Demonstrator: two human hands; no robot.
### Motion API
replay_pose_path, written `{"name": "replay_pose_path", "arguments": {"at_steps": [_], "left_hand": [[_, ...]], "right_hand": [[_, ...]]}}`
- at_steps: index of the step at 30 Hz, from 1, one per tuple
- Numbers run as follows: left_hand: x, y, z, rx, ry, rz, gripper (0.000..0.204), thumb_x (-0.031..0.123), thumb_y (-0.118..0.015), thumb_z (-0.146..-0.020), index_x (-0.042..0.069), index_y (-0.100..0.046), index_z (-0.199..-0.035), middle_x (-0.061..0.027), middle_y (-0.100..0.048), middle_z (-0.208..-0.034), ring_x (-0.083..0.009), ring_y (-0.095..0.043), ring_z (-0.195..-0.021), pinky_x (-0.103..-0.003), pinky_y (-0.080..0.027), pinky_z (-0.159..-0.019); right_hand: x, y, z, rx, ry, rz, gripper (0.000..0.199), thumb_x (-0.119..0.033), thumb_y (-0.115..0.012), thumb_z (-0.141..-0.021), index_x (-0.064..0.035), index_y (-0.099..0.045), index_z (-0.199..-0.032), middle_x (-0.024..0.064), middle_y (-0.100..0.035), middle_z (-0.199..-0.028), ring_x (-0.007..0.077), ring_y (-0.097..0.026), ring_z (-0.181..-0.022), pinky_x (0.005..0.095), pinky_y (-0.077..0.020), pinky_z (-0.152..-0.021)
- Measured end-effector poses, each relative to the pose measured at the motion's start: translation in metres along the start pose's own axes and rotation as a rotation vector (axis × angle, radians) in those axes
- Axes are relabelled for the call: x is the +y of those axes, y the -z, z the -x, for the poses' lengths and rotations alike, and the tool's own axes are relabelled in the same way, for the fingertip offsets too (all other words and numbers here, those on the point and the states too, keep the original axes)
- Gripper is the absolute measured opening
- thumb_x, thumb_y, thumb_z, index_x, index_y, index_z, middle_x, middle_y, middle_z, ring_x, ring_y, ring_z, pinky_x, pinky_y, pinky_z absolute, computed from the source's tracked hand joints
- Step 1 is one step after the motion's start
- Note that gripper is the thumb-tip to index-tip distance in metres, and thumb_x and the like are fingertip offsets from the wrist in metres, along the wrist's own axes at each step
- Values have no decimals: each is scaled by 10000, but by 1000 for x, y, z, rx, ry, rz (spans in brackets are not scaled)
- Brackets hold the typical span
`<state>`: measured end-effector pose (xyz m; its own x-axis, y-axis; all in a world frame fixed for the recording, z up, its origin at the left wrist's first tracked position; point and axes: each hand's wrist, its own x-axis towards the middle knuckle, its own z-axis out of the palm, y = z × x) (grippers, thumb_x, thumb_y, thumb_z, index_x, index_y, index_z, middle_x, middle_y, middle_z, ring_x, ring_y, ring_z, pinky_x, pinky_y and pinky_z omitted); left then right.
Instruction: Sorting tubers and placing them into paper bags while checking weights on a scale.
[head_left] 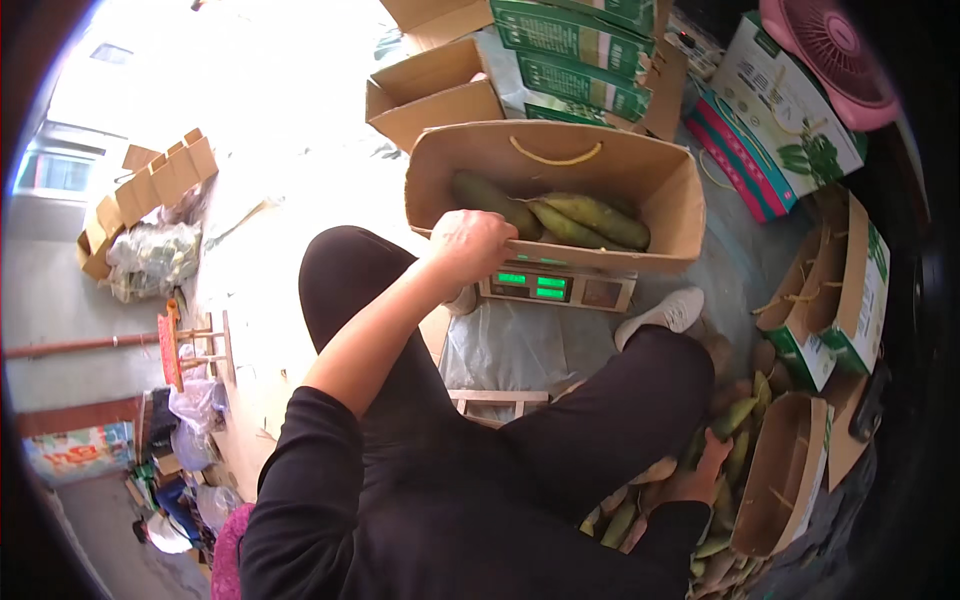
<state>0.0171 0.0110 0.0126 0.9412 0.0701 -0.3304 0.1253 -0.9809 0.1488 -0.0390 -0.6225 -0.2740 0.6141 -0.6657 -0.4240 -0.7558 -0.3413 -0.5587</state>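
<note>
Black sleeve, left hand gripping carton

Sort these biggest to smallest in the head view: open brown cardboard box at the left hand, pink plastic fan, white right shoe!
1. Brown cardboard box
2. Pink fan
3. White shoe, by its visible part

the carton hides the top of the scale, digits blurred
</note>
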Motion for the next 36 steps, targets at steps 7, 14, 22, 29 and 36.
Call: {"name": "replay_pose_path", "arguments": {"at_steps": [7,14,22,29,36], "left_hand": [[3,0,-6,50,-60,26,182,266,-613,-774,125,-680,-868,-45,-626,-813,-256,-628,-818,-396,-499,-696],[-2,3,-2,21,-29,-29,188,270,-596,-781,134,-680,-879,-42,-633,-833,-252,-632,-821,-393,-504,-699],[0,-5,-4,28,-86,-19,182,272,-561,-794,138,-669,-853,-43,-639,-844,-256,-638,-819,-394,-512,-692],[1,1,3,94,-120,-41,138,157,-560,-785,152,-682,-850,-72,-662,-810,-274,-659,-789,-396,-522,-669],[-8,-7,3,93,-132,-92,119,147,-595,-761,147,-688,-836,-62,-663,-781,-248,-668,-785,-372,-531,-646]], "right_hand": [[11,-3,-27,-162,-118,-323,636,-97,-753,-718,77,-444,-1245,178,-548,-1189,287,-571,-998,414,-479,-815],[-40,-15,16,-117,-402,-187,540,-147,-764,-700,-12,-533,-1169,97,-589,-1092,258,-571,-926,397,-433,-614],[-108,-5,76,-306,85,-453,567,-56,-708,-720,-9,-465,-1230,79,-559,-1134,232,-551,-980,361,-442,-750],[-312,32,161,-307,813,-180,609,-3,-694,-719,31,-434,-1268,109,-538,-1196,202,-518,-1090,306,-384,-954],[-456,8,287,-302,1487,153,656,-1,-706,-648,-69,-478,-1259,109,-560,-1164,275,-525,-1106,353,-406,-942]]}}
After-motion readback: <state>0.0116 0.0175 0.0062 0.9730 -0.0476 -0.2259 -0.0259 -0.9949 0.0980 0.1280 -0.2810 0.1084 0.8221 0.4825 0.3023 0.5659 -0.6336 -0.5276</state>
